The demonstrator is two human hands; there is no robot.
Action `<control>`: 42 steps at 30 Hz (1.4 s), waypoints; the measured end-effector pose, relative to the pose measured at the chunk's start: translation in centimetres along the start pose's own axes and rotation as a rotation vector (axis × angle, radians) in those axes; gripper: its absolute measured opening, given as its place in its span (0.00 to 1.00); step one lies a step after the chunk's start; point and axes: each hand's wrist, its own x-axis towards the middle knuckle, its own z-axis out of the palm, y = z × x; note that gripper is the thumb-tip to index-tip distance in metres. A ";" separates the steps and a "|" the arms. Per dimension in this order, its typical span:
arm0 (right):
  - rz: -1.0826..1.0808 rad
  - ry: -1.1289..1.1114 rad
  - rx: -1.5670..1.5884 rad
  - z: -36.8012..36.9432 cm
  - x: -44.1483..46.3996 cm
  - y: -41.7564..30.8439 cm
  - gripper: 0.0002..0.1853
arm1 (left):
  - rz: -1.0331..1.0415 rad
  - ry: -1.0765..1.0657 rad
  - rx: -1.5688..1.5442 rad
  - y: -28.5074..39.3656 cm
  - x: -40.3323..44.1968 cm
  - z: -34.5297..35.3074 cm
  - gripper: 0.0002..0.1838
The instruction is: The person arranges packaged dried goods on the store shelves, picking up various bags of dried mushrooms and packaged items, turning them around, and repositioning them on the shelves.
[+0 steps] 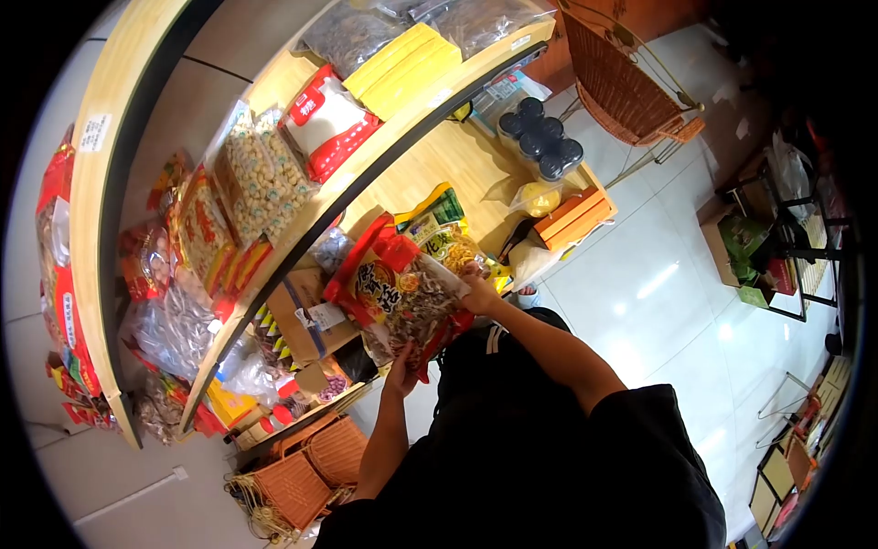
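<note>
A red and clear plastic bag of brown dried food (402, 297) is held tilted in front of my body, over the edge of the lower shelf. My left hand (401, 373) is closed on its lower edge. At the bag's right edge, my right hand (479, 293) grips it, with the fingers partly hidden. Just behind lies a green and yellow bag (443, 229) with yellowish contents showing through its window. A cardboard box (311, 316) sits beside the held bag to the left.
Above, a wooden shelf carries a red and white bag (327, 119), yellow packs (402, 69) and clear snack bags (261, 165). Dark-lidded jars (540, 137) and an orange box (572, 220) stand at the lower shelf's far end. Wicker baskets (297, 476) and a wicker seat (622, 87) flank the shelving.
</note>
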 end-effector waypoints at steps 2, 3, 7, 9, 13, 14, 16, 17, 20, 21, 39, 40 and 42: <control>0.002 -0.019 0.022 0.0 0.2 0.0 0.37 | 0.065 0.090 0.041 -0.2 0.2 0.2 0.10; 0.006 -0.034 0.049 0.1 0.4 -0.1 0.37 | 0.067 0.091 0.034 -0.1 0.2 0.2 0.10; -0.026 -0.021 0.083 -0.4 -0.1 -1.3 0.37 | 0.129 0.053 -0.001 0.0 -0.3 0.5 0.09; -0.048 -0.059 0.077 -0.7 -0.1 -2.0 0.36 | 0.156 0.070 -0.010 0.4 -0.9 1.4 0.11; 0.174 -0.251 0.332 -3.2 -2.4 -4.0 0.30 | 0.193 0.088 0.052 0.6 -0.5 0.0 0.16; 0.206 -0.357 0.568 -3.5 -3.3 -4.4 0.25 | 0.205 0.104 0.083 0.8 -0.6 0.2 0.15; 0.236 -0.463 0.804 -2.8 -3.0 -3.8 0.20 | 0.202 0.121 0.100 1.0 -1.1 0.8 0.16; 0.301 -0.547 0.744 -1.5 -1.5 -1.8 0.15 | 0.200 0.137 0.118 1.1 -1.4 1.3 0.17; 0.347 -0.595 0.688 -0.7 -1.3 -1.4 0.10 | 0.220 0.147 0.120 1.2 -1.7 1.7 0.20; 0.329 -0.556 0.695 -0.7 -1.5 -1.7 0.10 | 0.222 0.146 0.124 1.3 -1.7 1.8 0.20; -0.010 -0.382 0.444 -5.1 -8.4 -4.9 0.19 | 0.411 0.170 0.363 1.3 -5.8 4.3 0.19; -0.009 -0.380 0.444 -5.3 -9.1 -4.5 0.19 | 0.440 0.166 0.418 1.3 -6.1 4.8 0.18; -0.211 -0.298 0.503 -5.6 -10.3 -3.9 0.19 | 0.468 0.159 0.475 1.4 -6.9 5.7 0.18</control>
